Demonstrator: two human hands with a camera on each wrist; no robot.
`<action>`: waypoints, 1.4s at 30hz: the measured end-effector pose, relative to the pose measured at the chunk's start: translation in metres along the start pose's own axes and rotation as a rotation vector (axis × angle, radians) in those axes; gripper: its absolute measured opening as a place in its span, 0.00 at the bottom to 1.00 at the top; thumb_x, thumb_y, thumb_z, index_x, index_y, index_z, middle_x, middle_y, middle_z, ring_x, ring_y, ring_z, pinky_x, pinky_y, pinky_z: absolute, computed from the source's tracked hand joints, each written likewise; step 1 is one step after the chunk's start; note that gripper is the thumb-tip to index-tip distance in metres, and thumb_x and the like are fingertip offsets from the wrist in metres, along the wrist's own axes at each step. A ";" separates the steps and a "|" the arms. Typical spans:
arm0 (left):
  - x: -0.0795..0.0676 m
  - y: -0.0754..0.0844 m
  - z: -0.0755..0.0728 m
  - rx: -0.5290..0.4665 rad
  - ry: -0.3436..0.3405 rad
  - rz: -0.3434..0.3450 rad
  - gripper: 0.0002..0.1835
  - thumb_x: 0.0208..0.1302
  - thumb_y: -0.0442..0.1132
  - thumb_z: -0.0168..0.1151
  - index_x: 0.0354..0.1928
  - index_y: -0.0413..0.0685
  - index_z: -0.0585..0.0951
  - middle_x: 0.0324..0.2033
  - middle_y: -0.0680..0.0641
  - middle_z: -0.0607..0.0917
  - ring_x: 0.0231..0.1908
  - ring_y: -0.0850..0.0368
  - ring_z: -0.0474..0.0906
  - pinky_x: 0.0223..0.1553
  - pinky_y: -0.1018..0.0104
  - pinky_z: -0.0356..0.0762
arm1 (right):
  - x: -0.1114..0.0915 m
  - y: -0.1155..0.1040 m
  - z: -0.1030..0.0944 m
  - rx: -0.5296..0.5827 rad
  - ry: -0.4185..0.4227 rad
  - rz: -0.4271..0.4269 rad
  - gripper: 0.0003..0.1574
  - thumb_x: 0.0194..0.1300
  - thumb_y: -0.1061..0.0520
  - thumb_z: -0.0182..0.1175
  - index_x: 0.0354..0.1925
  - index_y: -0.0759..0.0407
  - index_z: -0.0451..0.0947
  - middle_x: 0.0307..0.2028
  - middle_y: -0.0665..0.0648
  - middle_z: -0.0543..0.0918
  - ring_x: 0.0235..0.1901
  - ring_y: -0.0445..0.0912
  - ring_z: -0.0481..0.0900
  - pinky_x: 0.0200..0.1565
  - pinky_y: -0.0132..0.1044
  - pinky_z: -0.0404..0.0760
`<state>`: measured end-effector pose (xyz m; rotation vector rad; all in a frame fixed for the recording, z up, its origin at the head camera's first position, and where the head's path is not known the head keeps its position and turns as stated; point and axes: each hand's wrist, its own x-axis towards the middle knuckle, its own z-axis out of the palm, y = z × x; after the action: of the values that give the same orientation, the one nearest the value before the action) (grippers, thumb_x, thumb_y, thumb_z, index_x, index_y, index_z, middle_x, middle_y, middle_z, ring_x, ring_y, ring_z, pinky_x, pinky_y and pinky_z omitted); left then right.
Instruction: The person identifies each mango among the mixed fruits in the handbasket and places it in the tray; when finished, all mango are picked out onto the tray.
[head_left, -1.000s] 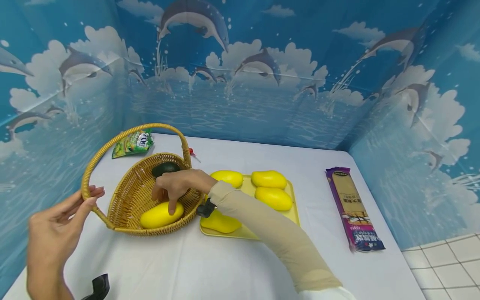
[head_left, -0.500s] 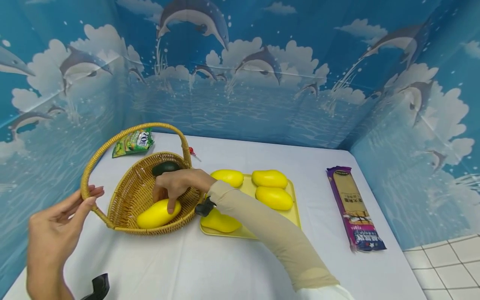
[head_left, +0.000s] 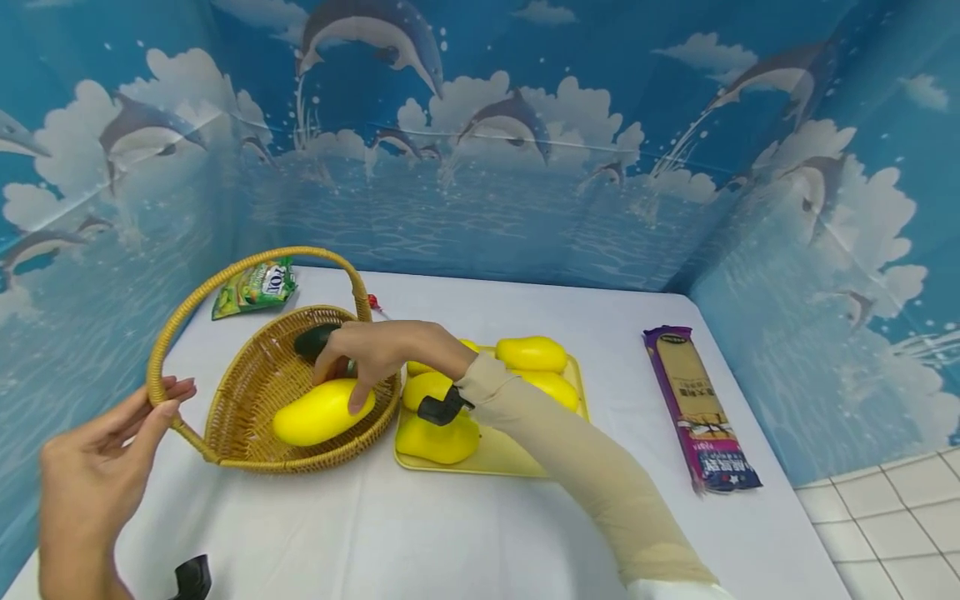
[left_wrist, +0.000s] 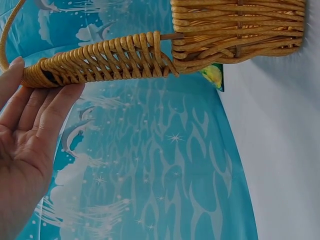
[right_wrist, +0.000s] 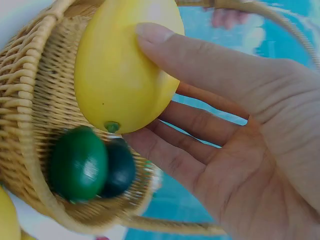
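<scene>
My right hand grips a yellow mango over the wicker basket, thumb on one side and fingers on the other. In the right wrist view the mango's green stem end points toward two green oval fruits, one bright green and one darker, lying inside the basket. The left hand pinches the left side of the basket's arched handle between thumb and fingers. The basket leans toward me.
Right of the basket, a yellow tray holds several mangoes, some partly behind the right arm. A green snack bag and a red lollipop lie behind the basket. Far right is a purple pasta packet.
My right hand has risen with the mango, which now looks larger and hides more of the basket's inside. The left hand keeps its hold on the handle. The head view has shifted slightly.
</scene>
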<state>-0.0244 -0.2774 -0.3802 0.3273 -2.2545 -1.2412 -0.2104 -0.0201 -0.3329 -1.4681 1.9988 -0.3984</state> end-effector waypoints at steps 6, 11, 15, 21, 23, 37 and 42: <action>0.000 0.000 0.000 0.036 0.002 -0.015 0.20 0.74 0.37 0.72 0.65 0.52 0.87 0.47 0.62 0.91 0.53 0.79 0.83 0.53 0.86 0.76 | -0.048 -0.010 -0.005 -0.009 0.124 -0.073 0.39 0.65 0.57 0.80 0.70 0.63 0.80 0.66 0.59 0.84 0.60 0.46 0.83 0.59 0.30 0.83; -0.001 -0.001 0.000 0.015 0.006 0.015 0.19 0.73 0.36 0.72 0.64 0.49 0.88 0.46 0.65 0.91 0.53 0.79 0.83 0.53 0.87 0.77 | -0.092 -0.010 -0.002 0.024 0.222 -0.084 0.39 0.65 0.57 0.80 0.70 0.64 0.79 0.65 0.59 0.84 0.61 0.47 0.84 0.60 0.28 0.83; -0.002 -0.001 0.001 0.012 0.007 0.030 0.19 0.73 0.35 0.72 0.64 0.47 0.88 0.45 0.68 0.90 0.52 0.79 0.83 0.52 0.87 0.77 | -0.128 0.000 0.012 0.062 0.328 -0.090 0.38 0.66 0.58 0.79 0.70 0.64 0.79 0.65 0.60 0.84 0.63 0.48 0.82 0.63 0.32 0.83; 0.000 -0.002 0.001 -0.003 0.006 0.047 0.19 0.73 0.34 0.72 0.64 0.47 0.88 0.45 0.67 0.90 0.52 0.78 0.84 0.52 0.87 0.77 | -0.182 0.018 0.046 0.080 0.507 -0.039 0.37 0.65 0.57 0.80 0.69 0.61 0.80 0.65 0.58 0.83 0.63 0.50 0.82 0.64 0.40 0.85; 0.000 -0.002 0.001 -0.020 0.008 0.064 0.19 0.72 0.31 0.72 0.63 0.45 0.88 0.45 0.67 0.90 0.51 0.77 0.85 0.51 0.87 0.77 | -0.198 0.025 0.058 0.087 0.563 -0.023 0.37 0.65 0.57 0.80 0.69 0.61 0.80 0.65 0.59 0.84 0.62 0.51 0.83 0.63 0.44 0.86; 0.000 -0.001 0.000 -0.016 0.023 0.009 0.20 0.71 0.32 0.73 0.63 0.45 0.88 0.43 0.67 0.90 0.49 0.77 0.85 0.50 0.86 0.78 | -0.264 0.053 0.126 0.104 0.771 0.200 0.38 0.63 0.57 0.81 0.69 0.59 0.81 0.65 0.58 0.84 0.60 0.55 0.84 0.61 0.57 0.85; 0.000 -0.002 0.000 -0.017 0.022 0.019 0.20 0.71 0.32 0.73 0.63 0.46 0.88 0.44 0.67 0.90 0.50 0.77 0.86 0.50 0.86 0.78 | -0.269 0.060 0.147 0.090 0.803 0.281 0.39 0.60 0.58 0.83 0.68 0.58 0.82 0.63 0.57 0.85 0.60 0.55 0.85 0.61 0.57 0.85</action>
<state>-0.0245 -0.2785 -0.3819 0.3108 -2.2219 -1.2402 -0.1100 0.2689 -0.3984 -1.0173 2.7044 -1.0607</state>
